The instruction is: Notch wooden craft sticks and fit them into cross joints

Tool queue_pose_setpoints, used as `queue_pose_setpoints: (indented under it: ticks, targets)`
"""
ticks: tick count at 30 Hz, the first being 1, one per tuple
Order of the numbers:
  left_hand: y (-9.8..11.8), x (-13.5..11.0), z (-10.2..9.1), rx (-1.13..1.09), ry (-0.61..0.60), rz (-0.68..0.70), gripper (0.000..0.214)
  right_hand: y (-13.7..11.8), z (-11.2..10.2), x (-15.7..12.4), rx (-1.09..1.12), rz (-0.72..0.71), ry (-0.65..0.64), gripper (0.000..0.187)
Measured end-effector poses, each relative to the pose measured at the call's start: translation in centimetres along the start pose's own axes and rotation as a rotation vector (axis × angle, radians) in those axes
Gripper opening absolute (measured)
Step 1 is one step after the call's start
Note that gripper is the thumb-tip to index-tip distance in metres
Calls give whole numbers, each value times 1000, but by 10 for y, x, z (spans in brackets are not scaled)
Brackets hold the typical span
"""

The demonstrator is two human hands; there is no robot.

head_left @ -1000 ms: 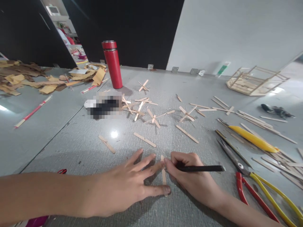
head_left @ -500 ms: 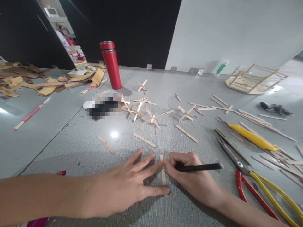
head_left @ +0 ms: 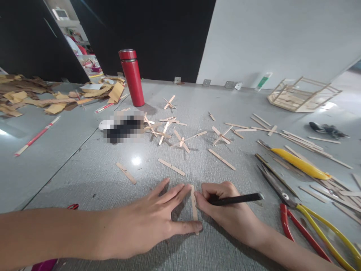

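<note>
A flat wooden craft stick (head_left: 194, 206) lies on the grey table near its front edge. My left hand (head_left: 152, 220) rests flat beside it with fingers spread, and its thumb tip presses the stick's near end. My right hand (head_left: 225, 212) is closed round a black pen (head_left: 237, 199), whose tip sits against the stick's upper part under my fingertips. The pen's tail points to the right.
Loose craft sticks and crossed stick pieces (head_left: 182, 141) are scattered mid-table. A red flask (head_left: 132, 77) stands behind them. Red-and-yellow-handled pliers (head_left: 307, 222), a yellow-handled tool (head_left: 300, 163) and more sticks lie at right; a stick frame (head_left: 301, 96) sits far right. Cardboard scraps (head_left: 34, 96) pile far left.
My left index finger has lifted slightly off the stick's top and the pen has tilted a little. Both hands otherwise stay in place.
</note>
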State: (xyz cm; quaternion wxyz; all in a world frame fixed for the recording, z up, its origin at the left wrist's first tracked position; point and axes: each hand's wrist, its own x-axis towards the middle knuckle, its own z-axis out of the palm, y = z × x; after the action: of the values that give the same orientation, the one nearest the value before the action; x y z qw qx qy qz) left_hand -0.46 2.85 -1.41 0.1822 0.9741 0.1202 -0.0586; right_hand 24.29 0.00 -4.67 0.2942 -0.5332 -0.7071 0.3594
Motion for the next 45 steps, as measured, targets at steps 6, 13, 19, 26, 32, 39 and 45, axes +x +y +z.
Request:
queue_pose_setpoints:
  ticks: [6, 13, 19, 26, 32, 39, 45]
  targets:
    - [-1, 1, 0, -8, -34, -8, 113, -3, -1, -1, 39, 20, 34, 46]
    - [-4, -1, 8, -11, 30, 6, 113, -6, -6, -4, 165, 164, 288, 45]
    - [-7, -1, 11, 36, 60, 18, 105, -6, -3, -3, 135, 125, 264, 42]
    - [-5, 0, 8, 75, 52, 20, 105, -5, -3, -7, 15, 13, 177, 41]
    - [-6, 4, 8, 114, 32, 27, 100, -6, -2, -6, -20, -7, 172, 41]
    - [-11, 3, 13, 114, 50, 41, 109, -5, -2, -4, -34, -6, 217, 43]
    - [-10, -1, 11, 16, 27, 17, 104, -4, 0, -5, -36, 6, 217, 42]
